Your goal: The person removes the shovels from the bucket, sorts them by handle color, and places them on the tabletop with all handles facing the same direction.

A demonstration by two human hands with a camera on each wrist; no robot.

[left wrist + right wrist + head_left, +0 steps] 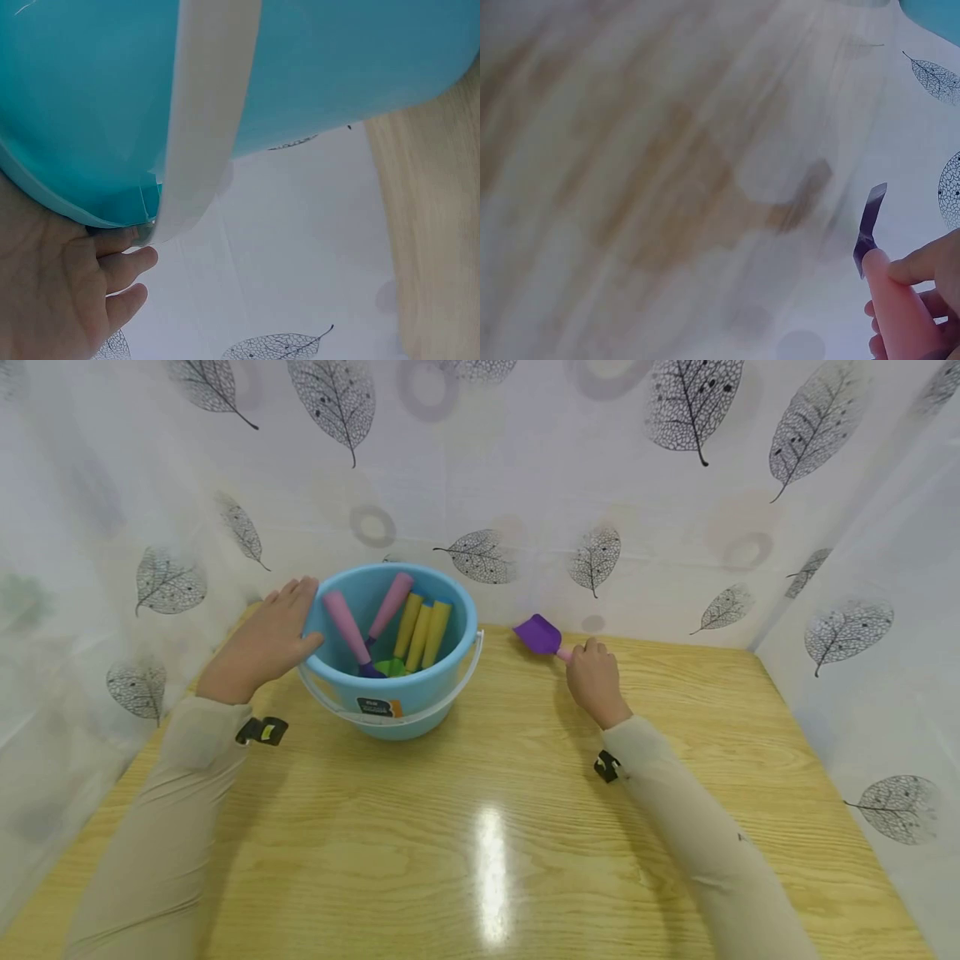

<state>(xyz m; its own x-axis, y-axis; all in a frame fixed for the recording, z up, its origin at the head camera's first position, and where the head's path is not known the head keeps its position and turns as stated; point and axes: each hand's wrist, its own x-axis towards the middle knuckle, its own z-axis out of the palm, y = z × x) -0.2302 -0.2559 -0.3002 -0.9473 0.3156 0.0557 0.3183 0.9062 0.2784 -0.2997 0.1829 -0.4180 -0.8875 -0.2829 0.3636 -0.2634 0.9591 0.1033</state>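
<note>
A light blue bucket (405, 693) with a white handle (206, 112) stands on the table. My left hand (262, 639) rests against its left rim, fingers stretched out, as the left wrist view also shows with the fingers (124, 266) beside the rim. Inside the bucket are two pink handles (347, 622), three yellow handles (420, 635) and a green piece (392, 667); their lower ends are partly hidden. To the right of the bucket, my right hand (594, 681) grips a toy shovel (538, 634) by its pink handle (900, 307). Its purple blade points left, toward the bucket.
The wooden table (390, 852) reaches back to a pale curtain (517, 468) printed with dark leaves, which also hangs along both sides. The bucket's carrying handle hangs down across its front. A bright reflection lies on the tabletop in front.
</note>
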